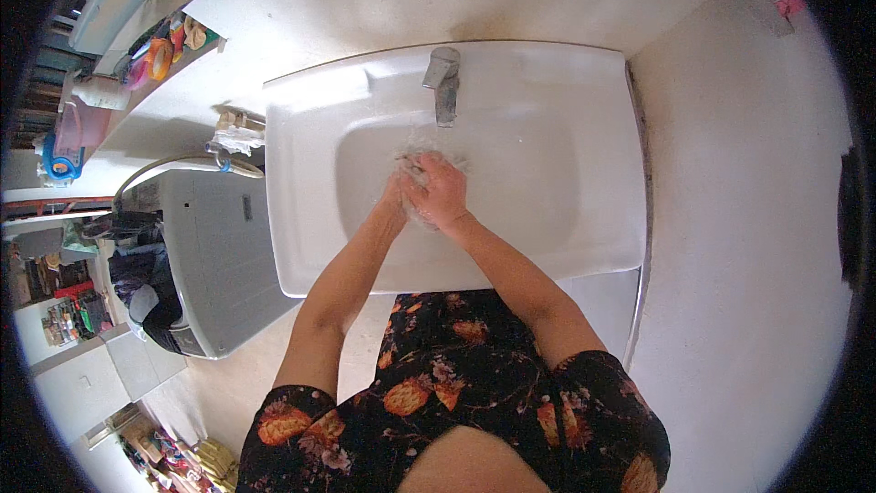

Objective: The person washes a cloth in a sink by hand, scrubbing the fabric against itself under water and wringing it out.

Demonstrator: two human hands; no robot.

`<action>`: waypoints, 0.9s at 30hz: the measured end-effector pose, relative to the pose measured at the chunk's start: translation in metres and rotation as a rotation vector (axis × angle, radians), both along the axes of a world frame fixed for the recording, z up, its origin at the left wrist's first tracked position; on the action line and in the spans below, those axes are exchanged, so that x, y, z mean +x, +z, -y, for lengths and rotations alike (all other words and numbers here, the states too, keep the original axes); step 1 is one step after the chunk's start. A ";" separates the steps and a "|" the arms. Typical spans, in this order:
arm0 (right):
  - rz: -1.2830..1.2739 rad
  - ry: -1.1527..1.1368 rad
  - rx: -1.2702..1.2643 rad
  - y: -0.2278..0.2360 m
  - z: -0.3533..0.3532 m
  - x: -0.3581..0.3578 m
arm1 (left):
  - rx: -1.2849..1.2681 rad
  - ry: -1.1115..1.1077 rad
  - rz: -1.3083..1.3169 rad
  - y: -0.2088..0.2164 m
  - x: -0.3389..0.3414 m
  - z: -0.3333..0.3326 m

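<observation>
Both my hands are pressed together in the bowl of a white washbasin (511,219), below a grey metal tap (444,87). My right hand (440,192) is closed, its fingers curled over those of my left. From the left side my left hand (398,194) meets it, and its fingers are mostly hidden by the right hand and the splashing. Water (422,141) falls from the tap onto the hands and sprays around them. Whether anything lies between the palms is hidden.
A grey top-loading washing machine (219,256) stands left of the basin, with dark clothes (146,283) at its far-left side and a pale hose (187,162) above. Shelves with bottles (100,91) line the left wall. A white wall (730,246) rises close on the right.
</observation>
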State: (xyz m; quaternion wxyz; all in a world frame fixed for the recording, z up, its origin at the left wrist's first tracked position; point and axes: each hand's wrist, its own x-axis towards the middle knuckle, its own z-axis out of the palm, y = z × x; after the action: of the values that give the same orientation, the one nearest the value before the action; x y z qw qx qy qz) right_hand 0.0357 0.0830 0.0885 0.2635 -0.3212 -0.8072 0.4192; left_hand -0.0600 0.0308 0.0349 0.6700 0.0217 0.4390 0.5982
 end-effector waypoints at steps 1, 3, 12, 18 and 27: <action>-0.032 -0.095 0.066 -0.005 -0.004 0.005 | -0.064 0.017 0.055 0.006 -0.002 0.000; 0.189 -0.264 0.061 -0.025 -0.025 0.022 | -0.096 -0.073 0.019 0.025 -0.014 -0.002; 0.644 -0.306 0.101 -0.060 -0.100 0.092 | -0.308 0.196 -0.775 -0.028 -0.062 0.047; 0.419 -0.122 -0.144 -0.112 -0.037 0.026 | -0.064 0.053 0.282 -0.016 0.025 -0.019; 0.303 0.245 0.208 0.011 0.012 -0.004 | 0.045 0.211 0.104 -0.048 0.002 0.011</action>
State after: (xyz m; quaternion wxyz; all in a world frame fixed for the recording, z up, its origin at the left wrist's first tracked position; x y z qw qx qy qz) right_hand 0.0318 0.0707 0.0998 0.1182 -0.2510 -0.9095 0.3096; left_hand -0.0584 0.0198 -0.0127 0.6247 -0.0407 0.3900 0.6753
